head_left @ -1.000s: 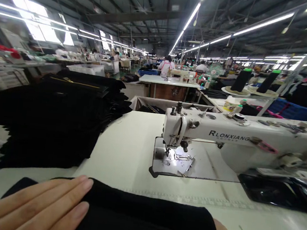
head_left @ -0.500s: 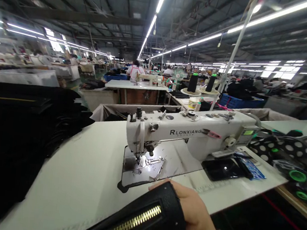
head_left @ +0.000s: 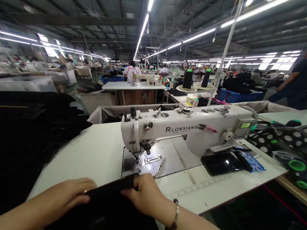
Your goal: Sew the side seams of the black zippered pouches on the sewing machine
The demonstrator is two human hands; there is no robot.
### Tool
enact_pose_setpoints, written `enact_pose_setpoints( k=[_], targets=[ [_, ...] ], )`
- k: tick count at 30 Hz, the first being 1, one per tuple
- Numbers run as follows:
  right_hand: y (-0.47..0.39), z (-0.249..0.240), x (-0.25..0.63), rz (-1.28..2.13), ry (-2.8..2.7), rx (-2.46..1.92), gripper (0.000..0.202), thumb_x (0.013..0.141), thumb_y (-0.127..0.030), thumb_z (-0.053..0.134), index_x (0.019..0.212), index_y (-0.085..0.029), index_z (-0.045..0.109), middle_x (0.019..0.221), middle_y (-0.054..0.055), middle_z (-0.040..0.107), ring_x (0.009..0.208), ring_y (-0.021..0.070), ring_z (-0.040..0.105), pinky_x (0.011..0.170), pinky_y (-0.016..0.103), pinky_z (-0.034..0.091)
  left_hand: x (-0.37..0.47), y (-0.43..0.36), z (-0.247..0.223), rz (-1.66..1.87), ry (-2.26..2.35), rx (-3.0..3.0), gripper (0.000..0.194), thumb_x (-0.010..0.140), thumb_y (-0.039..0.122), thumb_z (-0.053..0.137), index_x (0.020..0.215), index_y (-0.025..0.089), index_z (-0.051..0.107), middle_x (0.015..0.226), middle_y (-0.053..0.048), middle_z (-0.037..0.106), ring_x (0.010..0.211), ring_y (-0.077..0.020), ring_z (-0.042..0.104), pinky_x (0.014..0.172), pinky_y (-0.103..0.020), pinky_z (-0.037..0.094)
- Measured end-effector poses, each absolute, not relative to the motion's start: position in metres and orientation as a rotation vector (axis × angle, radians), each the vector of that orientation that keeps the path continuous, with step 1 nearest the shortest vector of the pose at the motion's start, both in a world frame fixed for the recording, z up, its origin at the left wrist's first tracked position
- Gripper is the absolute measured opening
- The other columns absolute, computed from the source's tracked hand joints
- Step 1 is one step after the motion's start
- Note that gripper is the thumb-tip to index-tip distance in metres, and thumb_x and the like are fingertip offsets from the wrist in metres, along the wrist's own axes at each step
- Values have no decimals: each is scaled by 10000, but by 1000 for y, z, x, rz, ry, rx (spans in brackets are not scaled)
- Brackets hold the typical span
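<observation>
A black zippered piece (head_left: 110,213) of fabric or leather hangs between my hands, just in front of the sewing machine (head_left: 174,126). My right hand (head_left: 148,193) grips its upper right corner between thumb and fingers, close to the needle area. On the upper left edge, my left hand (head_left: 72,196) has its thumb and fingers closed around the piece. The zipper teeth do not show from this angle. Tweezers (head_left: 160,167) lie on the machine's metal bed plate, and pink-handled thread snips (head_left: 208,129) rest against the machine arm.
A tall stack of black pieces (head_left: 10,144) covers the table's left side. A black phone (head_left: 221,163) and a blue packet (head_left: 253,161) lie to the right, beyond a ruler strip. Thread cones (head_left: 188,79) stand behind the machine. A person (head_left: 305,76) walks at far right.
The piece has turned, so its gold zipper no longer shows, and its end is nearer the needle. My left hand has come into view on it. A person has entered at right.
</observation>
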State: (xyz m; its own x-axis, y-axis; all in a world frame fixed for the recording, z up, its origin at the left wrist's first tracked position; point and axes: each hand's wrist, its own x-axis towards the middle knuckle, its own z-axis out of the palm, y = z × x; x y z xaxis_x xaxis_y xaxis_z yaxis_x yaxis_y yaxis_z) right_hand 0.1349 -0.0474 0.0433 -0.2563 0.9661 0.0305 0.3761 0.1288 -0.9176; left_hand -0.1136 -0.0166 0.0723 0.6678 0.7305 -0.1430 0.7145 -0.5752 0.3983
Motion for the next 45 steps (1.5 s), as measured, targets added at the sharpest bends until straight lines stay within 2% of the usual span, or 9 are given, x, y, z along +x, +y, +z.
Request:
enact_pose_setpoints(
  k=[3, 6, 9, 15, 18, 24, 33, 39, 45],
  targets=[
    [-41, 32, 122, 1128, -1731, -1266, 167, 699, -153, 602, 533, -133, 590, 494, -39, 481, 504, 94, 418, 482, 205, 323, -68, -16, 91, 133, 1123, 2350, 324, 775, 362, 566, 1073, 238, 589, 1100, -18, 616, 998, -216, 561, 851, -245, 416],
    [-48, 38, 125, 1176, -1746, -1183, 142, 730, -181, 577, 597, -137, 600, 576, -28, 539, 559, 98, 448, 529, 205, 341, -42, -17, 97, 160, 1065, 2240, 234, 783, 297, 543, 982, 199, 617, 972, -16, 652, 905, -193, 586, 818, -248, 424],
    [-60, 47, 138, 1252, -1764, -1130, 117, 741, -236, 577, 664, -150, 592, 585, -41, 519, 548, 88, 431, 504, 197, 321, -41, -18, 99, 186, 1102, 2134, 200, 803, 294, 500, 908, 177, 624, 869, -8, 661, 828, -183, 595, 760, -243, 440],
    [-77, 53, 152, 1120, -1787, -1092, 302, 794, -221, 497, 508, -165, 418, 546, -38, 433, 549, 89, 407, 530, 219, 316, -51, -17, 106, 229, 1059, 1907, 283, 795, 360, 536, 991, 165, 596, 963, -13, 655, 902, -203, 589, 816, -273, 440],
    [-81, 53, 150, 1058, -1766, -1088, 303, 792, -208, 500, 509, -174, 395, 529, -38, 426, 534, 91, 401, 522, 223, 312, -48, -18, 108, 258, 994, 1837, 322, 795, 366, 544, 1046, 168, 583, 1020, -20, 642, 944, -210, 576, 851, -284, 425],
    [-80, 53, 147, 1083, -1694, -1079, 282, 765, -204, 505, 507, -181, 394, 549, -30, 444, 541, 97, 416, 532, 229, 331, -43, -20, 111, 271, 1053, 1708, 302, 767, 391, 551, 928, 139, 599, 880, -30, 653, 782, -195, 594, 711, -267, 458],
    [-75, 51, 145, 1165, -1621, -1081, 292, 740, -238, 522, 484, -179, 393, 554, -29, 421, 546, 98, 406, 541, 238, 333, -40, -16, 106, 250, 1102, 1726, 273, 761, 383, 529, 857, 133, 580, 789, -28, 636, 682, -172, 573, 615, -250, 435],
    [-72, 47, 145, 1313, -1558, -1136, 303, 735, -299, 510, 496, -184, 364, 526, -42, 374, 525, 91, 343, 515, 242, 295, -35, -15, 104, 264, 1176, 1741, 278, 738, 399, 536, 791, 132, 593, 706, -12, 606, 604, -149, 535, 543, -229, 399],
    [-68, 43, 146, 1359, -1530, -1176, 297, 709, -311, 539, 497, -184, 376, 493, -55, 353, 489, 78, 312, 471, 226, 267, -33, -14, 103, 301, 1155, 1743, 247, 723, 374, 547, 761, 134, 595, 712, -9, 613, 626, -153, 535, 569, -231, 402]
  ],
)
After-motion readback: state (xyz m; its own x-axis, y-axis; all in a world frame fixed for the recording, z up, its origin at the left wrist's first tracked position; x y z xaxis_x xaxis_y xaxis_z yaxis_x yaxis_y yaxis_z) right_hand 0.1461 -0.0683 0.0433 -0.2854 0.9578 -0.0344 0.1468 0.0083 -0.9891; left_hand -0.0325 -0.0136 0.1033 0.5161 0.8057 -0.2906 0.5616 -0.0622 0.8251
